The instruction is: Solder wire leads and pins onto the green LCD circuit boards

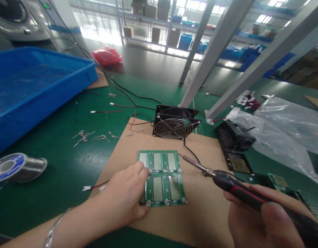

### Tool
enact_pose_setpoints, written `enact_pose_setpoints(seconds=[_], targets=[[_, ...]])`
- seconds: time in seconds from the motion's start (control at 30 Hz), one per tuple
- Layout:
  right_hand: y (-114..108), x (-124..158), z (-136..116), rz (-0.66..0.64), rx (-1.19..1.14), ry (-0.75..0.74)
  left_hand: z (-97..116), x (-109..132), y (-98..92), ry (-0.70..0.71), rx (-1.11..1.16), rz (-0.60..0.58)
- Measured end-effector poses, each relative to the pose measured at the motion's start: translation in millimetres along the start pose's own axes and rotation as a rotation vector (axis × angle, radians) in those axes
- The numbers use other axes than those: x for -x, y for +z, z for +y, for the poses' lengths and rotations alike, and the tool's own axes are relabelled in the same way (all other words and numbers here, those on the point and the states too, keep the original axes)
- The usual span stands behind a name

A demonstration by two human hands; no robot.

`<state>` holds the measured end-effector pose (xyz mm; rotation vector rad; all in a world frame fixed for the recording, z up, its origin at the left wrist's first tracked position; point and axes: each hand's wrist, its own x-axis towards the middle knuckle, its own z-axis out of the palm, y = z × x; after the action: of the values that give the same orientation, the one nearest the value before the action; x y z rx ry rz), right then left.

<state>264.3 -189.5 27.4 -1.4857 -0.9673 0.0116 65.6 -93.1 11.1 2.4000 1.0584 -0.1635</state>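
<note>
A green circuit board panel (165, 175) with several pale rectangular displays lies on a sheet of brown cardboard (200, 217). My left hand (130, 187) grips the panel's left side, its fingers covering part of the displays there. A soldering iron (233, 182) with a black and red handle is held in my right hand (262, 217). Its metal tip points at the panel's upper right corner; whether it touches the board I cannot tell. Small clear round parts sit along the panel's middle and lower edge. A red and black wire (96, 186) with a white connector lies near my left wrist.
A black fan (175, 124) stands behind the panel. To the right are a soldering iron stand (235, 141) and clear plastic bags (285, 127). A solder spool (18, 167) and a blue tray (40, 93) are on the left. Grey metal posts (215, 51) rise behind.
</note>
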Motion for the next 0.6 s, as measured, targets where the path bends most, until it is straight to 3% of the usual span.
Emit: enact_pose_setpoints(seconds=[0.27, 0.5, 0.6], targets=[[1.0, 1.4, -2.7, 0.082, -0.131, 0.088, -3.0, -1.5, -15.4, 0.025, 0.08, -0.062], [2.9, 1.0, -2.5, 0.123, -0.106, 0.074, 5.9, 12.2, -7.7, -0.03, 0.16, -0.109], [3.0, 1.6, -2.0, 0.111, -0.113, 0.054, 2.8, 14.0, -7.3, -0.103, 0.287, -0.062]])
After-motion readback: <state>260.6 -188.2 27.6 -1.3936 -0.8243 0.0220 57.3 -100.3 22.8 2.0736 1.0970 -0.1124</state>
